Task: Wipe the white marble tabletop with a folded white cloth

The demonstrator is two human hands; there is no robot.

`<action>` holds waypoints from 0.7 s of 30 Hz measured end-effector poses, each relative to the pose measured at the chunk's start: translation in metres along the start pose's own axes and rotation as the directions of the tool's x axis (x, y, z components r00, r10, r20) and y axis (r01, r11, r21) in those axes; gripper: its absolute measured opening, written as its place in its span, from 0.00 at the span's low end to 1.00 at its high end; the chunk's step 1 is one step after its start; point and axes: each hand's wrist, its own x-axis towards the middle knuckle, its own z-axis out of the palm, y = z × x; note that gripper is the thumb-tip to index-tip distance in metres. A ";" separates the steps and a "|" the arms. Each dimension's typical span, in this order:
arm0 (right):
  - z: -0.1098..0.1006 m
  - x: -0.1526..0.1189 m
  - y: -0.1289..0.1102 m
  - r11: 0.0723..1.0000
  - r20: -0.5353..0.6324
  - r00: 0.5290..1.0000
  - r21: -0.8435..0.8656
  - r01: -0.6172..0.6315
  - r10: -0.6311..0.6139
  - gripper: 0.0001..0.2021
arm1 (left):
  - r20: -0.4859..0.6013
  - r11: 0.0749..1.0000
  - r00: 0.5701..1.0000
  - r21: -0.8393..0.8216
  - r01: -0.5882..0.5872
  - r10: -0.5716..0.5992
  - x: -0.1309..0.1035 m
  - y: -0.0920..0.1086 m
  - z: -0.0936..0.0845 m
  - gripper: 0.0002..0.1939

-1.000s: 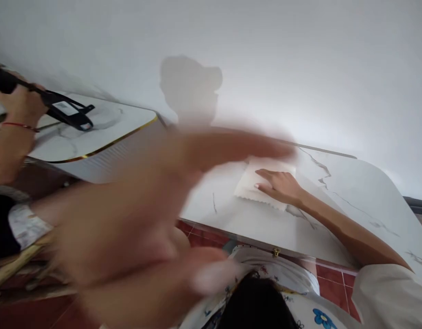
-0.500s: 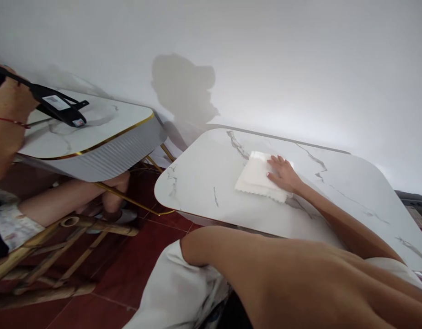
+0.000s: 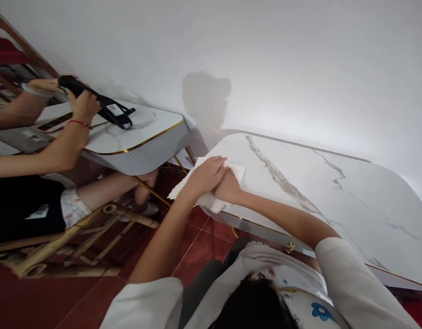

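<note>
A white cloth (image 3: 238, 172) with a scalloped edge lies at the left end of a white marble-patterned table (image 3: 293, 169), part of it reaching past the table's edge. My left hand (image 3: 208, 176) is on top of the cloth, fingers together and pointing right, closed on it. Close against it, my right hand (image 3: 227, 186) has its fingers curled on the same cloth. The two hands touch, and some fingertips are hidden between them.
To the left, another person's hands (image 3: 82, 107) hold a black strap-like object (image 3: 109, 107) above a second marble table (image 3: 145, 119). A bamboo chair (image 3: 94, 233) stands below on red floor tiles (image 3: 193, 246). Behind both tables rises a white wall (image 3: 300, 68).
My right hand and the cloth have moved left to the table's end. My left hand has come from the lower right onto the cloth. The view has shifted.
</note>
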 end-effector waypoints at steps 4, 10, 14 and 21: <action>0.006 0.006 -0.023 0.985 0.009 0.986 0.056 -0.164 0.164 0.29 | 0.111 0.998 0.993 0.059 -0.034 0.027 -0.026 -0.061 -0.008 0.26; 0.018 0.007 -0.024 0.971 -0.024 0.977 0.123 -0.206 0.210 0.30 | 0.134 0.985 0.985 0.118 -0.122 0.106 -0.026 -0.074 0.009 0.31; 0.020 0.018 -0.003 0.988 -0.031 0.989 0.069 -0.140 0.143 0.28 | 0.240 0.988 0.965 0.091 -0.127 0.102 -0.001 -0.077 0.021 0.29; 0.011 0.073 0.051 0.965 -0.121 0.958 0.004 -0.262 0.260 0.27 | 0.241 0.967 0.970 0.244 -0.079 0.019 0.087 -0.068 0.036 0.23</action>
